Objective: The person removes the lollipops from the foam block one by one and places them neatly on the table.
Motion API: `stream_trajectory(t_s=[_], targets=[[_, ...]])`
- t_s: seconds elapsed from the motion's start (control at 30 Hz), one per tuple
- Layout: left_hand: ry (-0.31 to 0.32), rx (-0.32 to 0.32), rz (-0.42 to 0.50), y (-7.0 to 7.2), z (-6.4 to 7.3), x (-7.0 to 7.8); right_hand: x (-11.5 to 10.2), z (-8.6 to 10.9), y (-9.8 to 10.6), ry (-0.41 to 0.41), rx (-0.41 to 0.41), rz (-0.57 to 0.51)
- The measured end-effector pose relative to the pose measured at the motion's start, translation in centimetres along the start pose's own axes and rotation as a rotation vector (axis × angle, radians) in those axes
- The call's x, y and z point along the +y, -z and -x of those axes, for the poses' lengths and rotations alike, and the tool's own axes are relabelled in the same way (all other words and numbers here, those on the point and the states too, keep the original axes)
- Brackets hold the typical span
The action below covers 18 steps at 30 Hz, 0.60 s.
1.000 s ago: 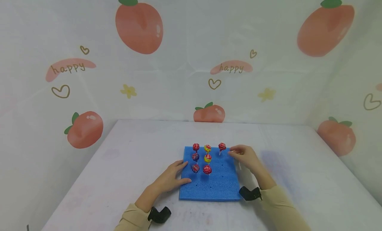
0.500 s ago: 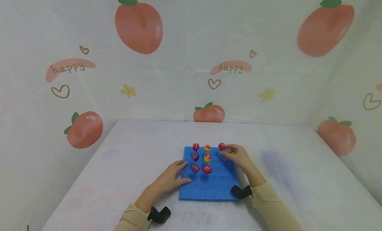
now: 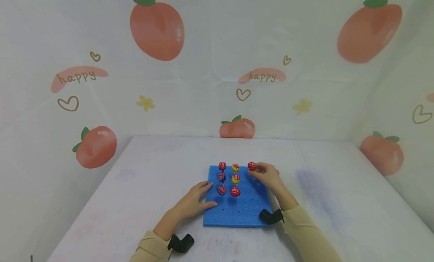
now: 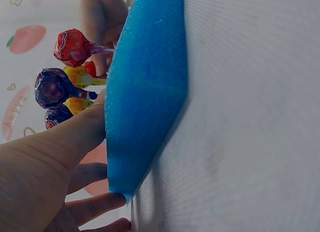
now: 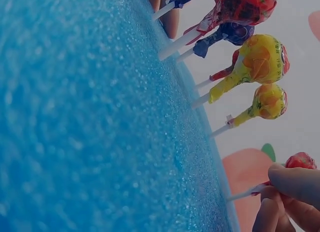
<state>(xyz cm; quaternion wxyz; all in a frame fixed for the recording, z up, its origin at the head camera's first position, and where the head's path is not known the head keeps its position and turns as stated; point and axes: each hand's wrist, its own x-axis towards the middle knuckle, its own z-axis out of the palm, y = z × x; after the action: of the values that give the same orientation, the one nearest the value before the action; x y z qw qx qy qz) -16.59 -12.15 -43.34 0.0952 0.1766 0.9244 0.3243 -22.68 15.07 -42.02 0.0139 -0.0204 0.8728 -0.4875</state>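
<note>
A blue foam board (image 3: pixel 237 213) lies on the table, with several wrapped lollipops standing in it by their sticks. My right hand (image 3: pixel 269 176) is at the board's back right corner. Thumb and fingers there pinch a red lollipop (image 3: pixel 251 165) just below its head; in the right wrist view the stick (image 5: pixel 241 195) still meets the foam. Across the board, my left hand (image 3: pixel 191 201) rests on the left edge with relaxed fingers. In the left wrist view its thumb lies over the top face and the fingertips (image 4: pixel 117 198) touch the board's side.
Two columns of lollipops stand on the left half: a yellow one (image 3: pixel 236 178), a dark blue one (image 3: pixel 222 177) and a red one (image 3: pixel 235 192) among them. Small holes show in the foam. A white table (image 3: pixel 152 160) surrounds the board, backed by a printed curtain (image 3: pixel 203 36).
My right hand has moved left from beside the board's back right corner and taken hold of the red lollipop there. The left hand stays where it was.
</note>
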Motion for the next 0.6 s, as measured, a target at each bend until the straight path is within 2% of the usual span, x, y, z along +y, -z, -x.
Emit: stream_trajectory(t_s=[0.4, 0.6], targets=[[-0.006, -0.002, -0.002, 0.11, 0.07, 0.12, -0.42, 0.08, 0.06, 0.017, 0.024, -0.022], [-0.002, -0.004, 0.005, 0.09, 0.06, 0.08, -0.79, 0.22, 0.4, 0.065, 0.036, -0.052]])
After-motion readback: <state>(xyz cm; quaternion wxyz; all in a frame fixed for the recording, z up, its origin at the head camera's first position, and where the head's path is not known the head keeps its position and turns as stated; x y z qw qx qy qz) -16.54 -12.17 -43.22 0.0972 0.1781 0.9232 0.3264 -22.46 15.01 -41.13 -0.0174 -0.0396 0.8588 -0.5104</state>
